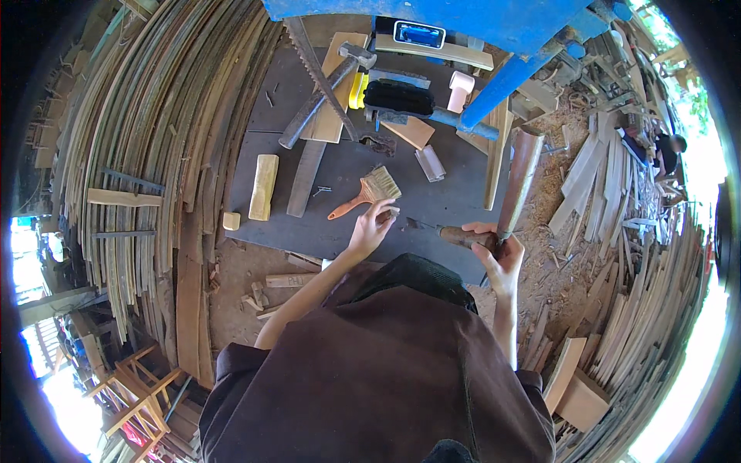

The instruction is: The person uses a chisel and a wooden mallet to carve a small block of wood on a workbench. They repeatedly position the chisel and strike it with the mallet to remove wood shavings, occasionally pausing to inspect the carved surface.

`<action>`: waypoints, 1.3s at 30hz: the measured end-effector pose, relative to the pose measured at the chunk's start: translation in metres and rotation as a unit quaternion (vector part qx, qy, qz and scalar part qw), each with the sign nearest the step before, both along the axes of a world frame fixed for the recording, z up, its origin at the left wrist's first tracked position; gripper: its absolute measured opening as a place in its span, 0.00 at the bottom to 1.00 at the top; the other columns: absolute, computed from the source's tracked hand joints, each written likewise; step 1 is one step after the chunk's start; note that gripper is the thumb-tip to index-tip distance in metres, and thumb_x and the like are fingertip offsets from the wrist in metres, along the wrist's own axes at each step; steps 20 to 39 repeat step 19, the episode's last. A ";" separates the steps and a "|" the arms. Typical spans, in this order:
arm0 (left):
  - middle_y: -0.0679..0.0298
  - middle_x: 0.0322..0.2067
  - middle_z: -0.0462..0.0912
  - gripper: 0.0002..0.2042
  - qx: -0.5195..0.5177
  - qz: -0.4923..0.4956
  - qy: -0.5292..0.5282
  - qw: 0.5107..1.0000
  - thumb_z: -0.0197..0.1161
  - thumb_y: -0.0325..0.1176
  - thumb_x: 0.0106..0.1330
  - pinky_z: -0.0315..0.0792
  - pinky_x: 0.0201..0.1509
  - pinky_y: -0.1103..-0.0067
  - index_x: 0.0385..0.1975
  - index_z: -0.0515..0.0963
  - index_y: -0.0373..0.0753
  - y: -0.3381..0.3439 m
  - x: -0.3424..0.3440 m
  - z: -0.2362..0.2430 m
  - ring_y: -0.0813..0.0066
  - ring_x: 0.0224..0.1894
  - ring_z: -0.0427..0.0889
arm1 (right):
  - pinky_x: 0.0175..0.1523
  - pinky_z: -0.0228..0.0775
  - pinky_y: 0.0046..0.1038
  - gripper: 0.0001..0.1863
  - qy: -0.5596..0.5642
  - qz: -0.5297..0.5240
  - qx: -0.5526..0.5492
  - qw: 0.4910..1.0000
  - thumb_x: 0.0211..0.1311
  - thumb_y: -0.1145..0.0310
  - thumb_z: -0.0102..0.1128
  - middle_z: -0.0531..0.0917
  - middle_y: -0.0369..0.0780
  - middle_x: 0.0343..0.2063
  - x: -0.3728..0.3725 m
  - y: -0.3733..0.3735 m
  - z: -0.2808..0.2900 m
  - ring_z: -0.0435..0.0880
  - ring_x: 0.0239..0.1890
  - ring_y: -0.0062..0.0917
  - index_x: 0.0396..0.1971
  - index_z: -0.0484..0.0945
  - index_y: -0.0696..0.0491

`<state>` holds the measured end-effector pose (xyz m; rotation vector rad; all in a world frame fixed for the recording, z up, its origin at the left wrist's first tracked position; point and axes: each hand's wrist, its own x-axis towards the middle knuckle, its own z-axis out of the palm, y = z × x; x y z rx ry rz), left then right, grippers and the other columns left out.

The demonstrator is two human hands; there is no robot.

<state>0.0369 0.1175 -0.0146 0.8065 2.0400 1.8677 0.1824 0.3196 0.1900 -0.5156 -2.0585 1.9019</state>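
Observation:
My left hand [369,230] reaches onto the dark board [347,231] and pinches a small wooden piece [391,211] right beside the bristles of a paint brush [364,195] with an orange handle. My right hand [500,253] grips the wooden handle of a chisel [451,234], whose blade points left toward my left hand. A long brown curved wooden piece [522,174] rises from the same hand; whether the fingers also hold it is unclear.
On the board lie a hammer [328,92], a saw [320,73], a pale wood block [263,187], a black brush [398,98] and offcuts. A phone [419,34] and blue machine frame [502,73] stand behind. Stacked slats [154,139] flank both sides. Another person [670,148] is far right.

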 end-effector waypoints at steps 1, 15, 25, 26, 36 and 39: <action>0.61 0.34 0.83 0.16 -0.006 0.012 0.004 1.000 0.63 0.21 0.59 0.76 0.34 0.74 0.49 0.75 0.37 0.003 0.003 0.005 0.70 0.30 0.82 | 0.39 0.70 0.20 0.12 -0.001 0.002 0.001 1.000 0.52 0.79 0.63 0.85 0.42 0.40 0.000 0.001 0.000 0.76 0.32 0.15 0.38 0.77 0.63; 0.62 0.29 0.81 0.14 -0.162 -0.021 0.099 0.982 0.70 0.30 0.55 0.75 0.41 0.74 0.42 0.80 0.41 -0.007 0.013 0.003 0.65 0.34 0.79 | 0.39 0.69 0.19 0.12 -0.004 0.011 0.010 1.000 0.53 0.79 0.64 0.85 0.42 0.40 -0.003 -0.001 0.002 0.75 0.32 0.14 0.38 0.77 0.62; 0.61 0.29 0.82 0.15 -0.247 -0.063 0.140 0.957 0.69 0.34 0.57 0.76 0.43 0.75 0.44 0.80 0.43 -0.013 0.013 0.022 0.65 0.37 0.81 | 0.41 0.70 0.20 0.12 -0.017 0.020 0.036 0.999 0.54 0.78 0.63 0.85 0.41 0.40 -0.004 -0.001 -0.003 0.77 0.34 0.14 0.39 0.77 0.62; 0.61 0.29 0.82 0.15 -0.247 -0.063 0.140 0.957 0.69 0.34 0.57 0.76 0.43 0.75 0.44 0.80 0.43 -0.013 0.013 0.022 0.65 0.37 0.81 | 0.41 0.70 0.20 0.12 -0.017 0.020 0.036 0.999 0.54 0.78 0.63 0.85 0.41 0.40 -0.004 -0.001 -0.003 0.77 0.34 0.14 0.39 0.77 0.62; 0.61 0.29 0.82 0.15 -0.247 -0.063 0.140 0.957 0.69 0.34 0.57 0.76 0.43 0.75 0.44 0.80 0.43 -0.013 0.013 0.022 0.65 0.37 0.81 | 0.41 0.70 0.20 0.12 -0.017 0.020 0.036 0.999 0.54 0.78 0.63 0.85 0.41 0.40 -0.004 -0.001 -0.003 0.77 0.34 0.14 0.39 0.77 0.62; 0.61 0.29 0.82 0.15 -0.247 -0.063 0.140 0.957 0.69 0.34 0.57 0.76 0.43 0.75 0.44 0.80 0.43 -0.013 0.013 0.022 0.65 0.37 0.81 | 0.41 0.70 0.20 0.12 -0.017 0.020 0.036 0.999 0.54 0.78 0.63 0.85 0.41 0.40 -0.004 -0.001 -0.003 0.77 0.34 0.14 0.39 0.77 0.62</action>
